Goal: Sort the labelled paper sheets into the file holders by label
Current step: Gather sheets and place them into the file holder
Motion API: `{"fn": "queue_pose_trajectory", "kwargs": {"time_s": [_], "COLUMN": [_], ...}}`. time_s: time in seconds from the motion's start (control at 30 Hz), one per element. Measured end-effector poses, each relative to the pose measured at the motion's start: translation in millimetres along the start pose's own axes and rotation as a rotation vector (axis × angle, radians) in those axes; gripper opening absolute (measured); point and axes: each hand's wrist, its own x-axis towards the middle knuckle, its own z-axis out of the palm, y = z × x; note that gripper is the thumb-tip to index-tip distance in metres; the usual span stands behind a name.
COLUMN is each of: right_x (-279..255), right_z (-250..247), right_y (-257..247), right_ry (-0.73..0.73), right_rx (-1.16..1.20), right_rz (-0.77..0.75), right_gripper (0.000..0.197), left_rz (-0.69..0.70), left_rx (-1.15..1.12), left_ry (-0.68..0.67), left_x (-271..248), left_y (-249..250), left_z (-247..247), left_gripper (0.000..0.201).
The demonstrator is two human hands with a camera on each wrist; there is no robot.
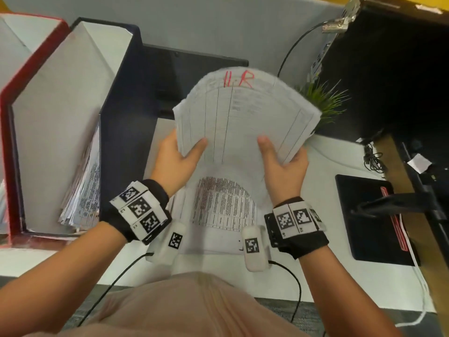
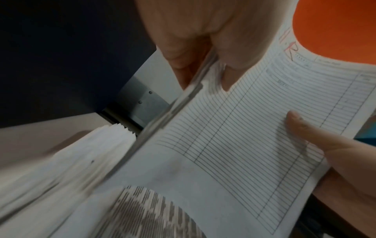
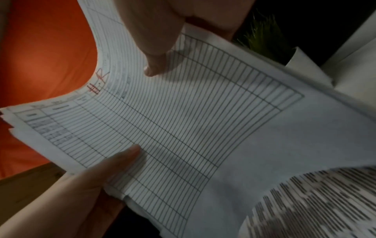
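I hold a thick stack of ruled paper sheets (image 1: 243,113) raised over the desk, its top sheet marked "II.R" in red (image 1: 237,79). My left hand (image 1: 184,152) grips the stack's lower left edge, thumb on top. My right hand (image 1: 281,159) grips the lower right edge the same way. The wrist views show the stack (image 2: 244,128) (image 3: 183,120) bowed between both thumbs. A printed sheet (image 1: 223,210) lies flat on the desk under it. To the left stand a dark navy file holder (image 1: 126,93) with several sheets (image 1: 85,186) inside and a red file holder (image 1: 9,117).
A green plant (image 1: 325,100) stands just behind the stack's right corner. A black pad (image 1: 369,220) lies at the right, with cables and a dark shelf beyond. Two white tagged devices (image 1: 173,242) (image 1: 254,249) sit near the desk's front edge. A black base (image 1: 189,76) is behind.
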Motion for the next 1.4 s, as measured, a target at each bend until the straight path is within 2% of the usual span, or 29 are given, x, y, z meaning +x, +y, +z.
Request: {"fn": "queue_pose_trajectory", "kwargs": {"time_s": [0.1, 0.27, 0.33, 0.4, 0.47, 0.53, 0.67, 0.73, 0.83, 0.9, 0.97, 1.0, 1.1, 1.27, 1.4], "right_x": [-7.7, -6.5, -10.9, -16.7, -17.8, -13.1, -0.2, 2.9, 3.4, 2.1, 0.6, -0.2, -1.7, -9.8, -13.2], "right_z": [-1.0, -5.0, -5.3, -4.9, -3.8, -1.1, 3.9, 2.6, -4.4, -12.8, -22.8, -28.1, -42.9, -54.4, -57.2], "right_y": [11.7, 19.2, 26.7, 35.4, 40.3, 36.9, 19.1, 10.6, 10.8, 22.3, 40.0, 49.5, 77.3, 95.2, 104.7], "right_ry": [-0.013, 0.007, -0.023, -0.029, -0.009, -0.001, -0.013, -0.072, -0.193, -0.248, -0.282, -0.286, -0.254, -0.188, -0.191], "right_rx": [-0.044, -0.084, -0.171, -0.217, -0.208, -0.204, -0.153, -0.167, -0.254, -0.32, -0.392, -0.427, -0.551, -0.789, -0.908], "right_rz": [0.091, 0.076, 0.103, 0.152, 0.187, 0.188, 0.12, 0.062, 0.014, 0.045, 0.102, 0.131, 0.199, 0.254, 0.317], "right_gripper": [0.027, 0.024, 0.028, 0.032, 0.03, 0.026, 0.028, 0.027, 0.02, 0.02, 0.029, 0.032, 0.033, 0.046, 0.061], "left_rz": [-0.049, -0.009, -0.085, -0.245, -0.35, -0.326, -0.223, -0.176, -0.128, -0.162, -0.229, -0.266, -0.375, -0.562, -0.645], "left_rx": [0.07, 0.059, 0.102, 0.118, 0.052, 0.022, 0.068, 0.136, 0.261, 0.329, 0.388, 0.412, 0.509, 0.5, 0.563], "left_ry": [0.011, 0.064, 0.025, -0.043, -0.023, 0.028, 0.037, 0.029, 0.03, 0.01, 0.027, 0.047, 0.181, 0.353, 0.501], "left_x": [-3.8, -2.0, -5.6, -9.4, -10.4, -7.1, 7.7, 15.6, 24.0, 25.8, 23.3, 21.6, 11.6, -4.1, -7.2], "left_y": [-4.3, -8.6, -18.6, -31.6, -38.0, -33.6, -1.0, 17.0, 42.9, 58.1, 70.7, 75.1, 88.3, 92.7, 68.3], "left_z": [5.4, 5.8, 9.6, 14.9, 17.1, 15.7, 2.3, -11.6, -47.8, -80.9, -118.4, -138.1, -198.1, -290.3, -329.3], "left_gripper": [0.027, 0.018, 0.019, 0.03, 0.036, 0.037, 0.008, 0.013, 0.035, 0.03, 0.012, 0.02, 0.036, 0.053, 0.054]}}
